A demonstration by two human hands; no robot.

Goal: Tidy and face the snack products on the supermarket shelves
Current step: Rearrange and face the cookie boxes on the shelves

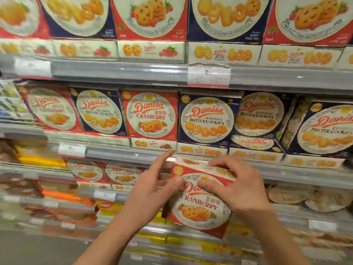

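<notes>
A red Danisa cranberry cookie box is held in front of the lower shelf, tilted with its face toward me. My right hand grips its top right, fingers curled over the upper edge and the thumb pressed on the front. My left hand touches the box's left edge with its thumb, the other fingers spread and the index finger pointing up at the shelf rail. Upright red cranberry boxes and blue butter cookie boxes line the middle shelf.
A blue butter cookie box on the middle shelf leans crooked over one lying flat. Further boxes fill the top shelf. Round tins lie at lower right. Yellow and orange packs sit at lower left. A price tag hangs above.
</notes>
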